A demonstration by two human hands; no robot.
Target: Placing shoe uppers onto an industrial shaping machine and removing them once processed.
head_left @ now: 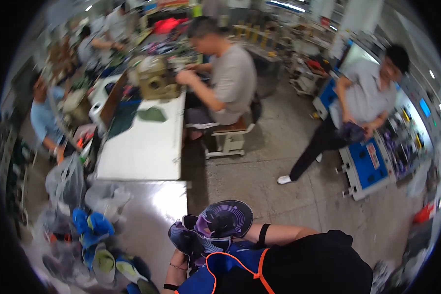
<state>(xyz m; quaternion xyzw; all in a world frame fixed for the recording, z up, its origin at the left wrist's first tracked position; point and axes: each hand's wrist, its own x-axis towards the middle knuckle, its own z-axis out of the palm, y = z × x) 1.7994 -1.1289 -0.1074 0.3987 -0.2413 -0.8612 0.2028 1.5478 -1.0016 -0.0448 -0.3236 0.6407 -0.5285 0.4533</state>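
Close to my body are dark shoe uppers (225, 219) with purple and grey wavy lines, bunched together above the corner of a metal table (157, 208). My left hand (180, 256) comes up beneath the left part of the bundle and grips it, its fingers mostly hidden. From the right my right forearm (284, 234), with a black band, reaches behind the larger upper; that hand is covered by the upper it holds. Blue shoe uppers (92, 228) and yellow-green ones (104, 264) lie on the table to my left.
Clear plastic bags (66, 183) sit at the table's left. Beyond, a seated person (228, 78) works at a white table (142, 152) with a sewing machine (157, 78). Right, a standing person (362, 93) holds a dark upper beside a blue-and-white machine (367, 164). Other people are at far left.
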